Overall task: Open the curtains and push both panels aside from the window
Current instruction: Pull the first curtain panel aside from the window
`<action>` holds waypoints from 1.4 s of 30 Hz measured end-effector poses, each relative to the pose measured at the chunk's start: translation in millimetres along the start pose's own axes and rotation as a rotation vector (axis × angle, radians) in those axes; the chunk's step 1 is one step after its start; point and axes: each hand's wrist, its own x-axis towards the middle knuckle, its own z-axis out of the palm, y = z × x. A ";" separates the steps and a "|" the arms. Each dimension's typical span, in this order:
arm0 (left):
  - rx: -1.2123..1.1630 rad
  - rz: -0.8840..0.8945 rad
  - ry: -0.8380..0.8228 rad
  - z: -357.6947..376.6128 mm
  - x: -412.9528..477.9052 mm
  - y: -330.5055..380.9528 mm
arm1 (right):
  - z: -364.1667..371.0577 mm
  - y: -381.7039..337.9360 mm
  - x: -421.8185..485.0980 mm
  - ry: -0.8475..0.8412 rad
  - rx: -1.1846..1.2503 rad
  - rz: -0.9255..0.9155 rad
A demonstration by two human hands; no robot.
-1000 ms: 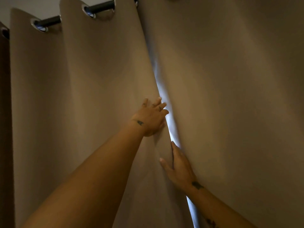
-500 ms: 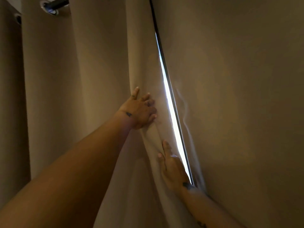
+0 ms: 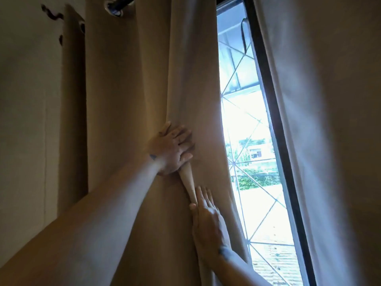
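Observation:
The tan left curtain panel (image 3: 127,104) hangs bunched in folds from a dark rod (image 3: 121,4). My left hand (image 3: 172,150) grips a gathered fold of it at mid height. Just below, my right hand (image 3: 207,226) presses flat on the same panel near its inner edge, fingers pointing up. The right curtain panel (image 3: 329,141) still hangs across the right side. Between the two panels a strip of bright window (image 3: 245,124) with a diagonal metal grille shows.
A dark window frame bar (image 3: 274,120) runs down along the right panel's edge. A plain wall (image 3: 26,120) with a dark crack near the top lies left of the curtain. Outside are greenery and a building.
Both hands have pushed the left panel leftwards, bunching it. The thin slit of light has widened into a broad gap showing the window and grille. The view has shifted left.

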 end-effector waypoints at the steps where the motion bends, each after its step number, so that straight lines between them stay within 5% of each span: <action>1: 0.008 -0.006 -0.002 5.5 -2.6 -4.9 | 9.2 -1.1 2.1 0.016 0.006 -0.013; 29: 0.130 -0.180 -0.143 208.3 -116.5 -268.3 | 344.7 -155.1 42.8 -0.091 0.281 -0.015; 38: 0.135 -0.212 -0.199 241.1 -131.0 -310.3 | 374.7 -183.8 54.8 -0.328 0.231 -0.011; 42: 0.129 -0.231 -0.210 246.5 -136.2 -316.3 | 379.1 -188.0 55.6 -0.296 0.257 -0.037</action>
